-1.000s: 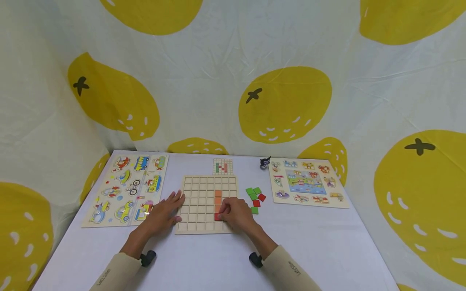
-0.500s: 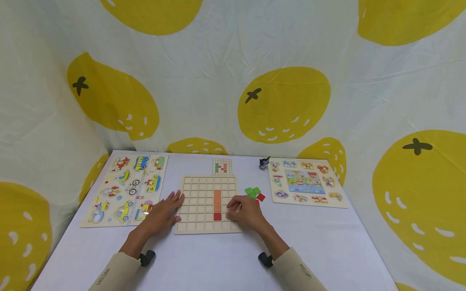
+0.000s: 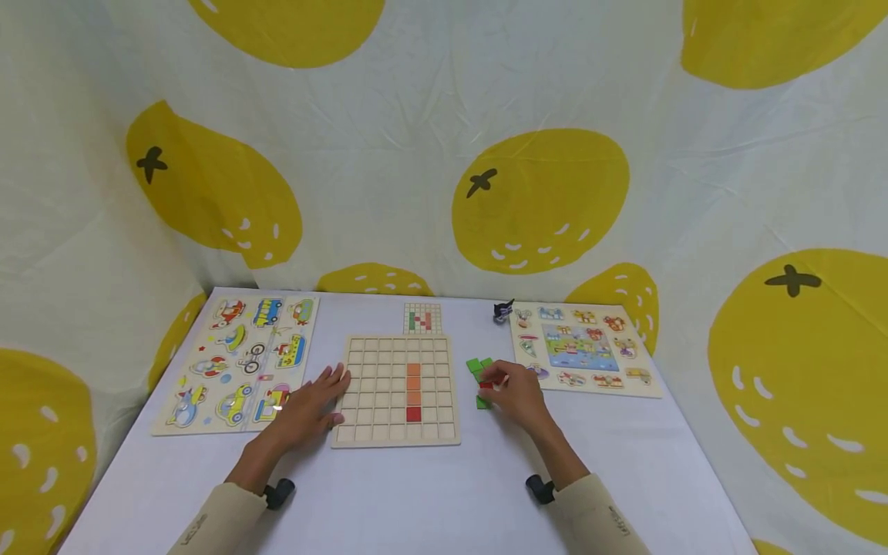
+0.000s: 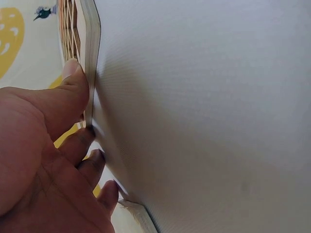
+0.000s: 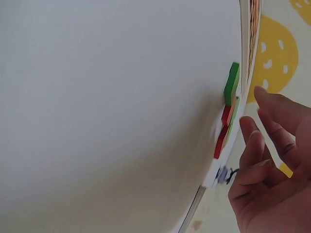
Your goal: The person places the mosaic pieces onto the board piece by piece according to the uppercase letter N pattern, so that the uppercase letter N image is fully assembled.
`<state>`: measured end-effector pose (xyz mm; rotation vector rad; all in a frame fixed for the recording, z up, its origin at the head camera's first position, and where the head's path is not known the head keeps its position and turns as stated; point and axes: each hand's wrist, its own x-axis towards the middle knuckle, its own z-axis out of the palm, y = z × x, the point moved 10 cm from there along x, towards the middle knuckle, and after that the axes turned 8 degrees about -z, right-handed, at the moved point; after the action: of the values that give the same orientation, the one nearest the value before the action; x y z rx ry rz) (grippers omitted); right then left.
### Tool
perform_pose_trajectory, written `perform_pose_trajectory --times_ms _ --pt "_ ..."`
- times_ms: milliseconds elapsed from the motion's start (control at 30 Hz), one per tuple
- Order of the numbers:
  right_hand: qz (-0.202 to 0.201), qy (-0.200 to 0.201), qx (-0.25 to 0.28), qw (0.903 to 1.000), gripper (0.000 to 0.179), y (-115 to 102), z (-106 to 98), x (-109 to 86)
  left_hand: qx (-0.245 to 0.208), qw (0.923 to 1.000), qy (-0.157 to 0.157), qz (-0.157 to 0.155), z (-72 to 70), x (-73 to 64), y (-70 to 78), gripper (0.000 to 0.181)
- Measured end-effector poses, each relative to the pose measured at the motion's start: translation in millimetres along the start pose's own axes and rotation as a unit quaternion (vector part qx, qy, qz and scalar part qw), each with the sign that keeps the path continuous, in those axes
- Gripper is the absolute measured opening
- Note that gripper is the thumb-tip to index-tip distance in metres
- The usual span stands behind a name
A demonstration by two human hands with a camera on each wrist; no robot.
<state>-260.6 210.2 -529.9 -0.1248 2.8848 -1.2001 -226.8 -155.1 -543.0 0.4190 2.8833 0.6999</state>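
The thin square red tiles (image 5: 227,115) and thin square green tiles (image 3: 474,364) lay loose on the white-covered tabletop (image 3: 416,501), between its middle and its right edge; whether neighbouring ones touched was hard to tell. The right hand (image 3: 519,393) hung over this cluster with its fingers softly bent and their tips parted, gripping nothing that showed, and the right wrist view left a gap between them and the tiles. The step in hand looked like picking out one tile, and it seemed best done by bringing thumb and forefinger low onto two opposite sides, since such flat pieces offered little edge to pinch. Where others crowded a tile, sliding it a little clear first would probably have spared its neighbours a nudge. Just beside the cluster, towards the left edge of the tabletop, was the pale wooden grid board (image 3: 368,385), where three orange square tiles (image 3: 413,383) and one red square tile (image 3: 413,415) filled a single column. The left hand (image 3: 314,402) rested on that board's left side, fingers spread and relaxed; light, steady pressure there looked enough to keep it from shifting. Beyond the board, towards the tabletop's far edge, the small gridded card (image 3: 422,318) with green and red squares lay in plain sight, handy for checking colour.
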Motion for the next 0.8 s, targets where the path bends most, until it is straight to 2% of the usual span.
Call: perform_pose_trajectory --times_ms 233,500,800 --pt "0.012 -0.002 -0.028 0.9995 0.022 11.5 -3.6 2.4 0.004 1.0 0.001 -0.001 1.1 0.8 -1.4 0.08" --pt "0.001 -0.007 -0.041 0.9991 0.023 10.6 5.2 3.7 0.005 1.0 0.001 0.004 0.3 0.4 1.0 0.079" --pt "0.022 -0.023 -0.047 0.9984 0.026 13.8 9.7 2.5 0.0 1.0 0.006 0.005 -0.6 -0.2 2.2 0.08"
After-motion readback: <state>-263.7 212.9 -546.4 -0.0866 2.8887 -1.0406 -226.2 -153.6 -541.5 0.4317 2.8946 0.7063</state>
